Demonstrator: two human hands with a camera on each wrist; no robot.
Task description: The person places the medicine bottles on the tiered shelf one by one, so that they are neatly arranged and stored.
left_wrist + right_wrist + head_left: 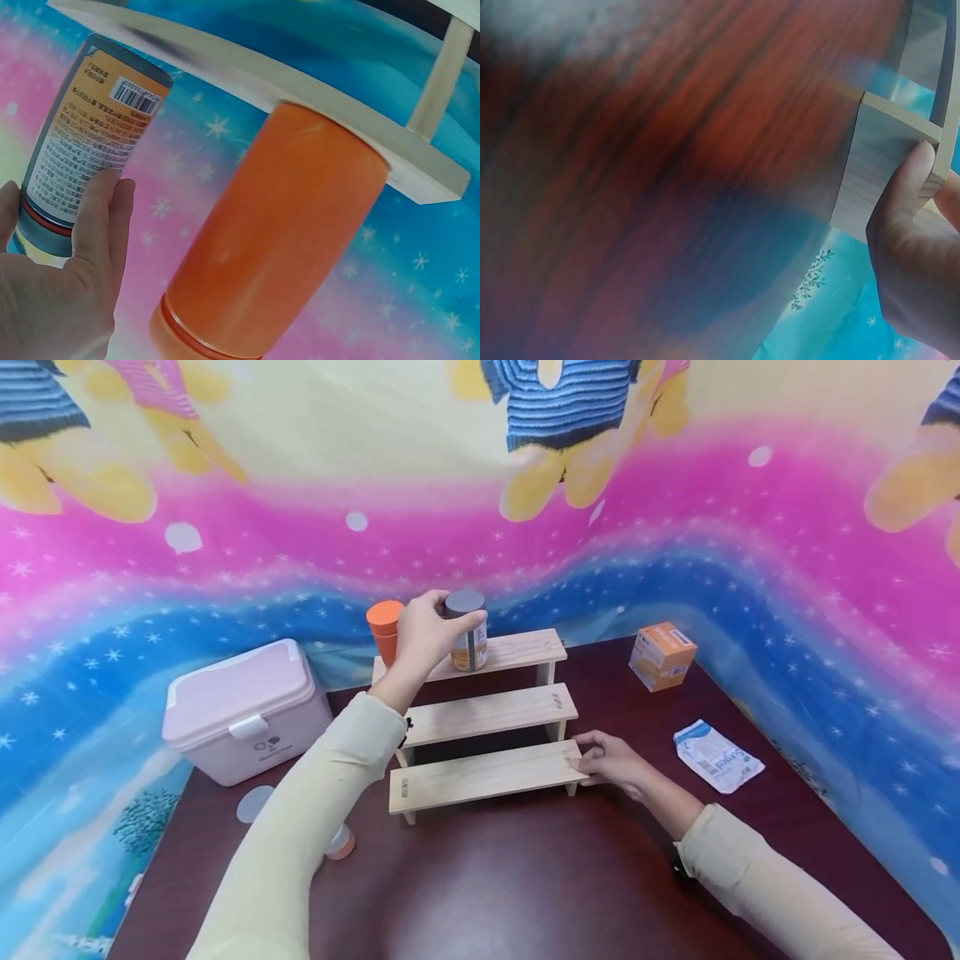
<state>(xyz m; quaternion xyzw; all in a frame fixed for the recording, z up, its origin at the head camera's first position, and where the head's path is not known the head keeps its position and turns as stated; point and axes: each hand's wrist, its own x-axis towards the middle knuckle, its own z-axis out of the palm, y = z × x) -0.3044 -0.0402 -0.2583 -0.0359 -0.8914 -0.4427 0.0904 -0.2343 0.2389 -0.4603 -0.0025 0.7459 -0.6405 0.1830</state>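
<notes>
My left hand (429, 631) holds a dark-capped jar (469, 643) with an orange-and-white label by its upper part, at the top step of a three-tier wooden rack (487, 708). Whether the jar's base touches that step I cannot tell. An orange bottle (277, 232) stands on the same step, left of the jar and partly behind my left hand in the head view. My right hand (617, 763) grips the right end of the lowest step. In the right wrist view the thumb (915, 176) lies against the rack's end, with other fingers partly hidden.
A pink lidded box (243, 714) stands left of the rack. To the right are an orange carton (663, 657) and a white-and-blue packet (717, 757). A pale disc (255, 803) and a small container (341, 843) lie partly behind my left sleeve on the dark table (510, 885).
</notes>
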